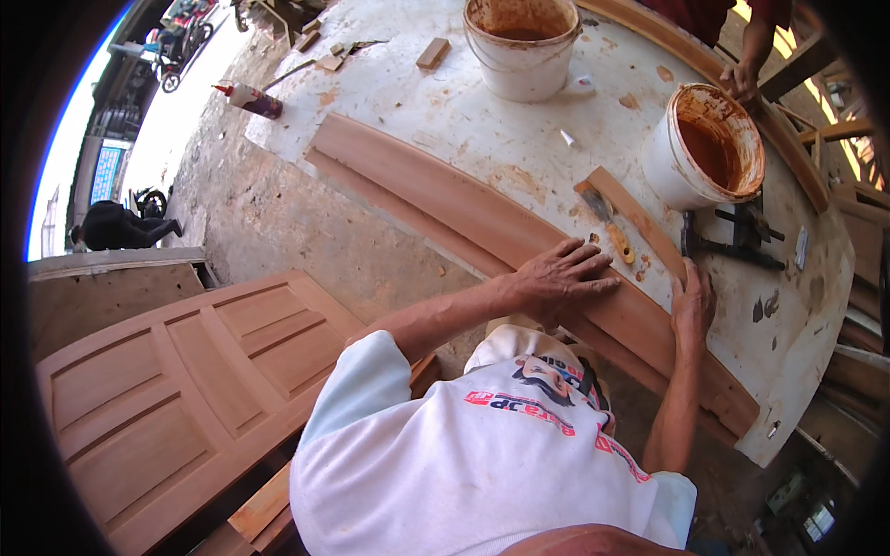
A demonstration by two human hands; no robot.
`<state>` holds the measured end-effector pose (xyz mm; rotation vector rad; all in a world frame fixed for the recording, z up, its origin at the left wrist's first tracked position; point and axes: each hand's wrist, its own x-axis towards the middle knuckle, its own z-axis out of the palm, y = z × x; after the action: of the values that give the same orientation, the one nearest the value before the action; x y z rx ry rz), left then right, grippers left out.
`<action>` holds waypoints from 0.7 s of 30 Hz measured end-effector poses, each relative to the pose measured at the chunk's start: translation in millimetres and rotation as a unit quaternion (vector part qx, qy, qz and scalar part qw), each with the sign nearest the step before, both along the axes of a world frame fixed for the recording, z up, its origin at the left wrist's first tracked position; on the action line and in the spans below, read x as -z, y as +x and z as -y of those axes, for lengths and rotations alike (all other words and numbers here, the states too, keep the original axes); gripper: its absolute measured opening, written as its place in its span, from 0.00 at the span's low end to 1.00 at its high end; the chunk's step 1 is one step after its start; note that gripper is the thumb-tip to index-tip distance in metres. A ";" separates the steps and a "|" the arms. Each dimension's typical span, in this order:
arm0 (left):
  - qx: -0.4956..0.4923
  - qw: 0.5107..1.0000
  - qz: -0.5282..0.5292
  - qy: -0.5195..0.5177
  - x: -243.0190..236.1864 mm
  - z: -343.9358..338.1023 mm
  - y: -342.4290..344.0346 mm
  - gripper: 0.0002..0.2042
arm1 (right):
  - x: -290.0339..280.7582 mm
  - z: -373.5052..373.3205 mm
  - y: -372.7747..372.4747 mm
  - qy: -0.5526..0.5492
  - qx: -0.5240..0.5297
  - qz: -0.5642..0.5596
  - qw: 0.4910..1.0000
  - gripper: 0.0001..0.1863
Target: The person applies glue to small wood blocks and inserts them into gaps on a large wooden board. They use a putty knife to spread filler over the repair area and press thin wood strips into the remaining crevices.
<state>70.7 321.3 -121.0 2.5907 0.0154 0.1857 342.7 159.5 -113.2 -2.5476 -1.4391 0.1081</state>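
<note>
- Head view: the person's left hand (567, 278) lies open, palm down, with its fingers spread across the long wooden board (482, 225).
- That board runs slantwise along the near edge of the pale, stained counter (436, 116), from far left to near right, in front of the person.
- The right hand (693, 304) is farther right, fingers bent at the near end of a thin wooden strip (646, 218); I cannot tell whether it grips the strip.
- A putty knife (621, 243) lies just left of the strip.
- Two white buckets stand beyond: one bucket (521, 82) far off in the middle, the other bucket (662, 167) to the right, with reddish-brown contents.
- A black clamp (740, 252) lies right of the strip.
- At far right, another person's hand (740, 82) touches a curved timber (691, 54).
- At near left, off the counter, lies a panelled wooden door (209, 389).
</note>
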 end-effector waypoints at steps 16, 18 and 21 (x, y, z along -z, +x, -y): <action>-0.224 0.969 -0.064 0.080 9.4 70.0 -24.2 0.45 | 8.8 66.0 -47.8 0.165 -0.099 -0.083 0.978 0.24; -0.241 0.966 -0.043 0.080 10.5 70.1 -28.6 0.44 | 8.1 64.8 -47.8 0.180 -0.105 -0.083 0.974 0.24; -0.212 0.972 -0.049 0.086 5.6 60.3 -37.1 0.46 | 9.2 62.8 -51.3 0.167 -0.099 -0.091 0.977 0.23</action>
<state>33.6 261.0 -126.5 2.7359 0.6166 0.2192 291.4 96.7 -122.4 -2.0689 -1.4938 0.1169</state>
